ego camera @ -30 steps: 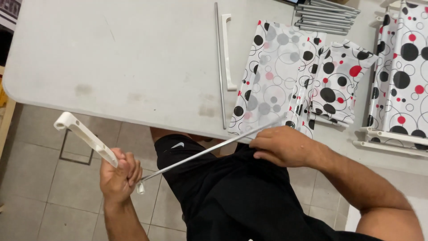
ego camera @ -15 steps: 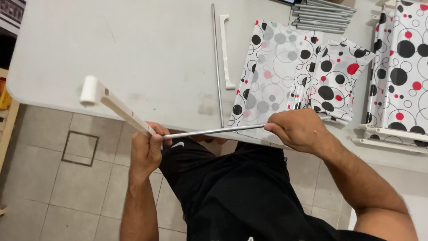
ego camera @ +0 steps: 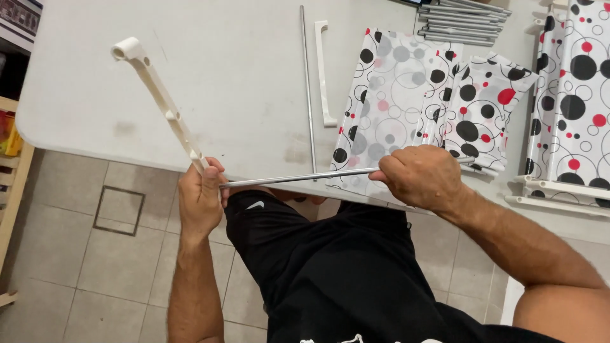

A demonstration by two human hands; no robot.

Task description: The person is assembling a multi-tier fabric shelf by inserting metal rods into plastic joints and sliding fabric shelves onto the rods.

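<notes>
His left hand [ego camera: 200,203] clenched the bracket [ego camera: 162,105], right hand [ego camera: 422,178] at three o'clock gripping the rod [ego camera: 298,179]; squaring it first seemed wise.

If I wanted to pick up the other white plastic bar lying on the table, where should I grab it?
Probably the middle of the white plastic bar, from above. It lies flat on the table beside a loose metal rod, so pinch its long sides; its hooked ends look awkward.
</notes>
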